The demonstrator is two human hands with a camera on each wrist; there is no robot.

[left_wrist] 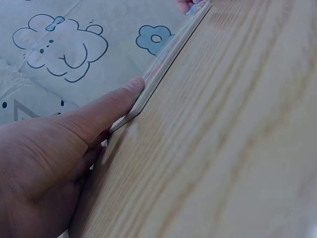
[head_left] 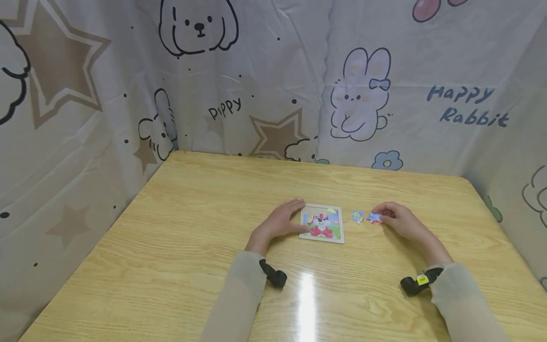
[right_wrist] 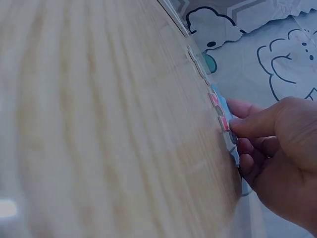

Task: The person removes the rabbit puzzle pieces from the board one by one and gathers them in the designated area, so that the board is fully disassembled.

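While a blue-and-pink jigsaw piece (head_left: pixel 374 218) sits pinched in the right hand (head_left: pixel 400 220), a second piece (head_left: pixel 357 216) lies just left of its fingertips. Filling the puzzle tray (head_left: pixel 323 240) seems the step; next calls for matching a piece to its bare upper part. Beside the spread left hand (head_left: pixel 279 221), whose thumb touches it, the tray holds a mostly assembled pink animal picture on the counter (head_left: pixel 205 204).

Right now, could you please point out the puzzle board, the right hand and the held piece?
Puzzle board (head_left: pixel 323 240): head view, its near rim.
Right hand (head_left: pixel 401 221): head view, its back.
Held piece (head_left: pixel 374 217): head view, its blue face.
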